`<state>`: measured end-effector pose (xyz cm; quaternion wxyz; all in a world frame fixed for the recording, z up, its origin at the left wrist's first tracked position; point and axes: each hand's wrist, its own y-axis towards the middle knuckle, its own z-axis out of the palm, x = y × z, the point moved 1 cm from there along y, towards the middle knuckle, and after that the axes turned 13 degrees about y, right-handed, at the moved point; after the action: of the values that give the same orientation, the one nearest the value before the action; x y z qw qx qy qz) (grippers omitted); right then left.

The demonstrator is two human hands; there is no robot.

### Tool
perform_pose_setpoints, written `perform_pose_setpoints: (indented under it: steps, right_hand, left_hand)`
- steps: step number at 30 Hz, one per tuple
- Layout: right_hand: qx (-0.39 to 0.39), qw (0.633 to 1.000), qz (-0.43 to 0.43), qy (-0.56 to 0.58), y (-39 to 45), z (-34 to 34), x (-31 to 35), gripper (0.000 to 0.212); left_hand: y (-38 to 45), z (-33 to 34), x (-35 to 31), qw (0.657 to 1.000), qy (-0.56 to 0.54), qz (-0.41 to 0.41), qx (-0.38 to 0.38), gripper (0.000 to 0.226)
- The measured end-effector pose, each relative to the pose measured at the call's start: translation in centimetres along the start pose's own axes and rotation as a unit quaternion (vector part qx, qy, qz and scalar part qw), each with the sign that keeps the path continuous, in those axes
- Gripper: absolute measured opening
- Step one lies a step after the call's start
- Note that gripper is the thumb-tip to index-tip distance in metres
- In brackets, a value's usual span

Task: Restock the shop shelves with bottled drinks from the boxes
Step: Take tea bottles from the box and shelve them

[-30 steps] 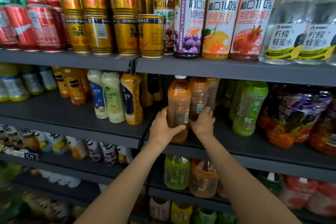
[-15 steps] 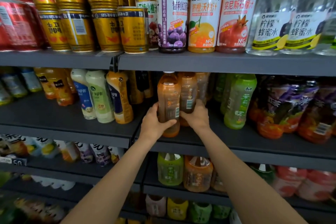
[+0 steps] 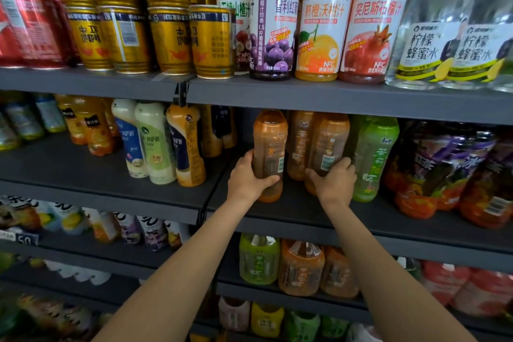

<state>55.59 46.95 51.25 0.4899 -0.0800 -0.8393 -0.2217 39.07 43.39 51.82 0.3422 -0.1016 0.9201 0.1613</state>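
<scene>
Head view: the shelves [image 3: 347, 101] fill the whole frame, dark grey boards in several tiers, with the middle tier at the centre where the work goes on. Since a second ago the right hand [image 3: 334, 184] has moved from behind the front orange bottle to a second orange bottle [image 3: 324, 147] standing to the right of it, so two bottles are now handled at once. I judge this as squaring up the orange row, and the placing step on this tier looks close to done.

The left hand [image 3: 249, 179] grips the front orange bottle [image 3: 269, 153] low on its body, its fingers wrapped round the left side and thumb across the front; the bottle stands upright on the middle tier, just left of centre. The right hand's fingers are curled round the base of the second bottle.

Around them, a green bottle [image 3: 372, 158] stands touching the right hand's far side and leaves little room to shift that way. Tall juice bottles [image 3: 322, 25] and gold cans [image 3: 172, 39] line the tier above, close over the orange caps. White and blue bottles [image 3: 150, 144] stand well apart at left.
</scene>
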Motion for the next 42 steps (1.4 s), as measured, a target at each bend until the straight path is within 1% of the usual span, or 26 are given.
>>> perform_pose_setpoints:
  steps: [5,11,14,15,17,19,21,23,25,29,31,34,36,38,40,42]
  right_hand:
    - [0.061,0.998,-0.015,-0.019,1.7,1.0,0.9,0.069]
    - [0.099,0.995,0.012,-0.019,3.7,2.4,1.4,0.065]
    - [0.078,0.997,0.010,0.022,3.1,2.6,1.4,0.067]
    - [0.055,0.998,-0.007,0.039,2.5,2.5,1.3,0.067]
    - [0.000,0.995,-0.053,0.087,0.8,2.1,1.2,0.059]
    - [-0.022,0.986,-0.095,0.134,-1.5,1.8,1.5,0.050]
    - [-0.011,0.978,-0.131,0.160,-4.0,2.1,2.3,0.046]
    - [0.006,0.973,-0.158,0.170,-6.7,2.9,3.9,0.042]
    - [0.047,0.965,-0.186,0.180,-10.0,4.4,6.0,0.037]
    - [0.178,0.930,-0.264,0.182,-19.3,9.8,10.6,0.031]
    - [0.266,0.906,-0.294,0.146,-25.0,13.4,12.0,0.033]
    - [0.401,0.869,-0.282,0.071,-34.2,19.4,12.5,0.035]
    - [0.469,0.843,-0.261,0.017,-40.5,23.7,12.3,0.036]
    - [0.533,0.813,-0.230,-0.037,-46.4,28.1,12.3,0.040]
    - [0.598,0.767,-0.214,-0.091,-52.1,31.8,12.4,0.044]
    - [0.647,0.719,-0.212,-0.141,-57.3,34.7,12.7,0.048]
  left_hand:
    - [1.7,2.1,-1.9,1.000,-0.001,-0.001,-0.018,0.077]
    - [3.6,4.1,-3.6,0.999,-0.006,-0.032,-0.019,0.073]
    - [4.6,4.3,-3.8,0.999,-0.010,-0.040,-0.003,0.074]
    - [4.8,4.3,-3.7,0.999,-0.012,-0.036,0.006,0.075]
    - [4.3,3.8,-3.1,0.999,-0.027,-0.022,0.013,0.078]
    - [2.4,2.9,-1.9,0.996,-0.088,-0.008,-0.018,0.076]
    - [-0.8,1.3,0.0,0.988,-0.126,0.016,-0.092,0.060]
    - [-4.2,-0.7,3.2,0.979,-0.118,0.034,-0.165,0.044]
    - [-7.3,-2.9,7.2,0.972,-0.110,0.017,-0.207,0.035]
    - [-13.0,-8.3,17.4,0.966,-0.069,-0.089,-0.233,0.029]
    - [-16.5,-11.2,23.2,0.960,-0.052,-0.143,-0.234,0.027]
    - [-22.3,-15.7,32.1,0.944,-0.036,-0.233,-0.231,0.025]
    - [-26.4,-18.8,39.2,0.932,-0.010,-0.297,-0.209,0.025]
    - [-30.4,-21.9,46.4,0.924,0.003,-0.348,-0.161,0.024]
    - [-34.9,-24.8,52.6,0.897,0.017,-0.428,-0.112,0.027]
    - [-39.0,-28.4,56.6,0.865,0.022,-0.495,-0.080,0.030]
